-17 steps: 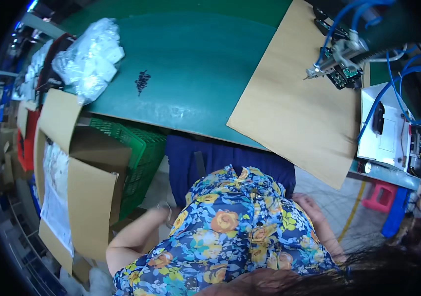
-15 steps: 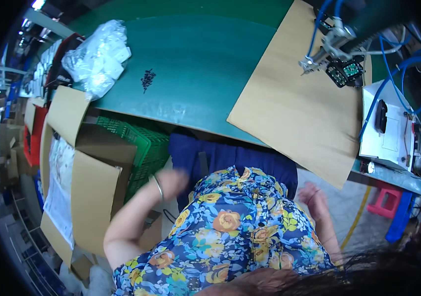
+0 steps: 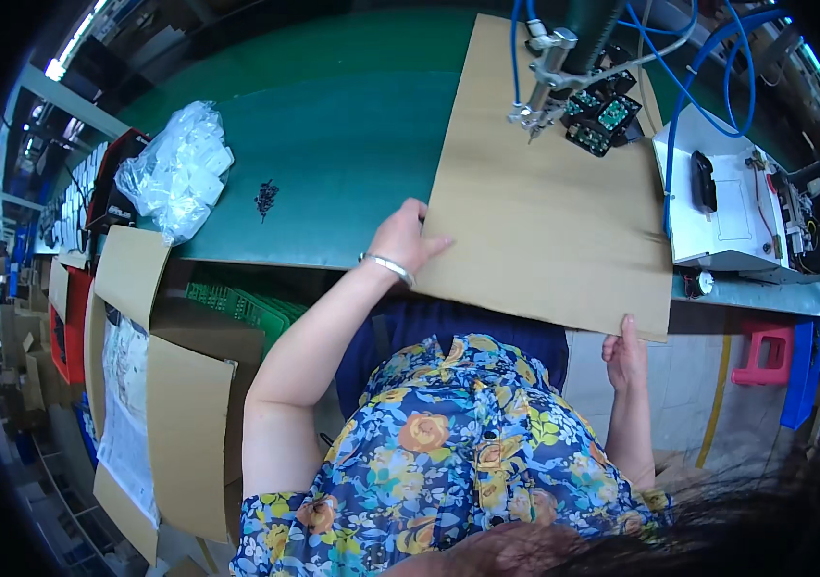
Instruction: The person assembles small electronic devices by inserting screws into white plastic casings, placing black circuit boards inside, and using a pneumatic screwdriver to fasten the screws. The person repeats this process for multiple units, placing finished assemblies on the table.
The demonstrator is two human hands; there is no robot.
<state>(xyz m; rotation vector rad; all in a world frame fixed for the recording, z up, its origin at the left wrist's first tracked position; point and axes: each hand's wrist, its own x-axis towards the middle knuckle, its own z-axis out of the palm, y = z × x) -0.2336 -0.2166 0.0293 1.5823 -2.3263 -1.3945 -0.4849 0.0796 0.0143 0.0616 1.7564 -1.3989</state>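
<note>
A large brown cardboard sheet lies on the green worktable, its front edge jutting out over my lap. At its left edge is my left hand, thumb on top and the other fingers along the side, closed on the sheet. My right hand pinches the front edge near the right corner, thumb uppermost and fingers curled below. Black parts with green circuit boards rest on the sheet's far end, beneath a metal-tipped tool with blue hoses.
On the table's left are a small pile of dark screws and a plastic bag of white pieces. A white machine box stands at right. Below are an open carton, green crate and pink stool.
Both hands have come up from beside my body to the cardboard sheet. The sheet has turned, so its front edge now runs more nearly across in front of me. My view has shifted too.
</note>
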